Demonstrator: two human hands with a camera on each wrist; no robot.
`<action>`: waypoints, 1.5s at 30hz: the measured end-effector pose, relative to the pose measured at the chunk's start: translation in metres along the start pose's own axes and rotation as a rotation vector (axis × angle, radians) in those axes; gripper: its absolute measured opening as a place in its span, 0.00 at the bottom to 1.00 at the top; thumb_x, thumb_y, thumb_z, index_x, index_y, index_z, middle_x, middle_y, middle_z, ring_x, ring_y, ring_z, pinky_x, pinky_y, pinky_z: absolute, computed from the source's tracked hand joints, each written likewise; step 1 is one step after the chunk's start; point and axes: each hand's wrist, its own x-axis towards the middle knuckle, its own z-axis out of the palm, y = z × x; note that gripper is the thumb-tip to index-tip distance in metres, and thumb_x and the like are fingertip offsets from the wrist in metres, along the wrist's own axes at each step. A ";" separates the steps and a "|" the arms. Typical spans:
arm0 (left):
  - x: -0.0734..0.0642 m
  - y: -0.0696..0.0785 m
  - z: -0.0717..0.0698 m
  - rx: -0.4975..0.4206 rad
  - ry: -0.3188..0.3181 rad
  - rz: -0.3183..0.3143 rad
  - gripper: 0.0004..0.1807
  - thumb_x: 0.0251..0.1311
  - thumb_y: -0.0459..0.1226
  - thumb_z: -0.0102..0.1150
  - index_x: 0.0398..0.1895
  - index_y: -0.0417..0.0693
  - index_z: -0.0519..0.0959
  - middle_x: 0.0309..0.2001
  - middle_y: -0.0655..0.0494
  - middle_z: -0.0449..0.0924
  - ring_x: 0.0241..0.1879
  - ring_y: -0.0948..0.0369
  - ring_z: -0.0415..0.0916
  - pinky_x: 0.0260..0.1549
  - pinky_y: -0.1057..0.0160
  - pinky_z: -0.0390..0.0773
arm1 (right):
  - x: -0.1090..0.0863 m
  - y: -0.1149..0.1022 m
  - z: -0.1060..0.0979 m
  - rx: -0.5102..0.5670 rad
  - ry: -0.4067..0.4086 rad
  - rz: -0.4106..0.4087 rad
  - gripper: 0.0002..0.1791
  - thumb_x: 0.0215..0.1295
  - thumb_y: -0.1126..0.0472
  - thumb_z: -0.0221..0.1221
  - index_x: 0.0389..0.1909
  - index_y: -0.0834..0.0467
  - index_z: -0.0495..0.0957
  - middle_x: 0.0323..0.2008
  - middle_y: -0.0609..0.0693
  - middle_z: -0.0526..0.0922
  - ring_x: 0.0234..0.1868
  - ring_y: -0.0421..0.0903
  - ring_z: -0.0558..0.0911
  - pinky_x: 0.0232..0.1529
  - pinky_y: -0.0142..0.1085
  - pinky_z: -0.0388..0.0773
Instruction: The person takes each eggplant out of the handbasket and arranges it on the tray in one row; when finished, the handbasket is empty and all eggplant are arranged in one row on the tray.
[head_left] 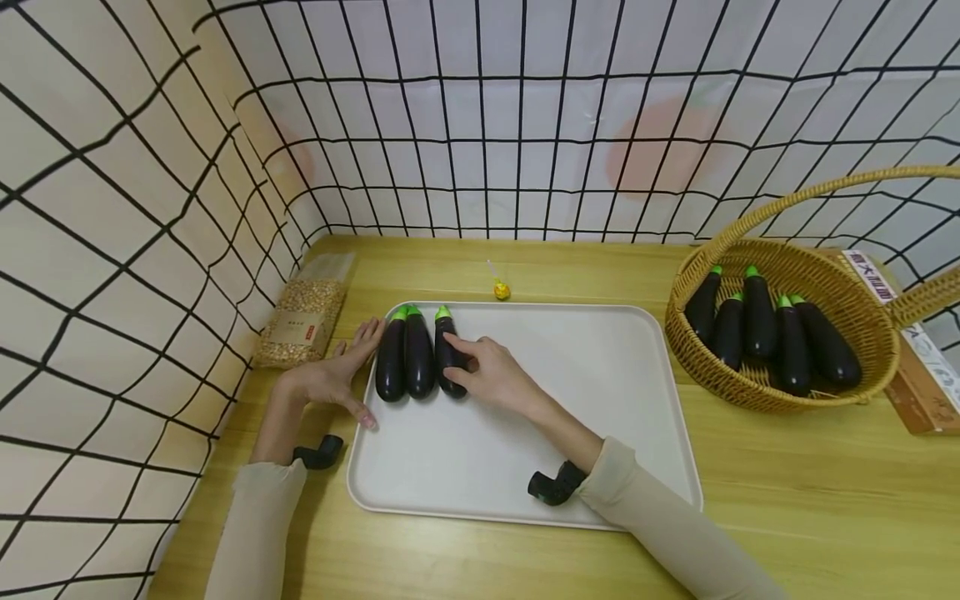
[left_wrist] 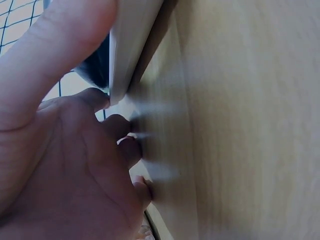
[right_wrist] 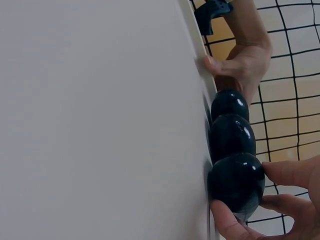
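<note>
On the tray (head_left: 615,392), right fingers (right_wrist: 292,172) pinch an eggplant (right_wrist: 235,180) between them, left fingers (left_wrist: 118,126) spread.

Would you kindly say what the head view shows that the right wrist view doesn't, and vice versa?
Only the head view shows the wicker basket with its eggplants, the lollipop and the bag of kernels. Only the right wrist view shows three other eggplants from their rounded bottom ends. Both show these eggplants, the white tray, the wire grid, the left hand and the right hand.
</note>
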 end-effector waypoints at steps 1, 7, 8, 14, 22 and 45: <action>0.000 0.000 0.000 0.001 -0.003 0.004 0.89 0.32 0.44 0.89 0.83 0.49 0.22 0.80 0.39 0.07 0.79 0.41 0.05 0.73 0.30 0.14 | 0.000 0.000 0.000 -0.001 -0.003 0.001 0.33 0.72 0.56 0.62 0.76 0.54 0.68 0.37 0.55 0.75 0.38 0.45 0.70 0.37 0.31 0.65; -0.001 0.000 -0.001 0.013 -0.001 0.013 0.88 0.33 0.45 0.89 0.83 0.48 0.23 0.80 0.38 0.08 0.79 0.40 0.07 0.74 0.30 0.15 | -0.005 0.002 -0.009 0.002 -0.050 0.018 0.35 0.74 0.52 0.61 0.79 0.51 0.63 0.53 0.61 0.80 0.54 0.51 0.80 0.54 0.41 0.79; -0.001 0.000 -0.001 0.015 0.002 0.011 0.88 0.33 0.45 0.89 0.83 0.48 0.23 0.80 0.38 0.09 0.80 0.40 0.07 0.74 0.30 0.16 | -0.007 0.002 -0.014 0.000 -0.064 0.018 0.36 0.74 0.52 0.60 0.80 0.51 0.62 0.55 0.62 0.80 0.57 0.53 0.80 0.57 0.44 0.79; -0.002 0.001 -0.001 0.027 0.005 0.005 0.88 0.33 0.45 0.89 0.83 0.48 0.23 0.81 0.38 0.10 0.80 0.40 0.09 0.75 0.31 0.17 | -0.040 0.006 -0.059 -0.020 -0.107 -0.004 0.38 0.77 0.48 0.57 0.82 0.52 0.57 0.67 0.66 0.73 0.68 0.60 0.77 0.64 0.54 0.80; -0.003 0.001 -0.001 0.057 0.006 0.000 0.88 0.33 0.46 0.89 0.83 0.48 0.23 0.80 0.38 0.10 0.80 0.40 0.09 0.75 0.31 0.16 | -0.115 0.033 -0.147 -0.078 -0.047 0.026 0.35 0.77 0.45 0.56 0.81 0.48 0.60 0.71 0.60 0.73 0.69 0.60 0.75 0.62 0.54 0.81; -0.003 0.000 0.002 0.065 0.005 -0.002 0.87 0.35 0.47 0.88 0.83 0.50 0.24 0.81 0.40 0.09 0.80 0.41 0.08 0.75 0.31 0.15 | -0.201 0.153 -0.252 -0.275 0.376 0.347 0.40 0.80 0.47 0.51 0.84 0.56 0.47 0.73 0.81 0.54 0.63 0.84 0.61 0.49 0.76 0.67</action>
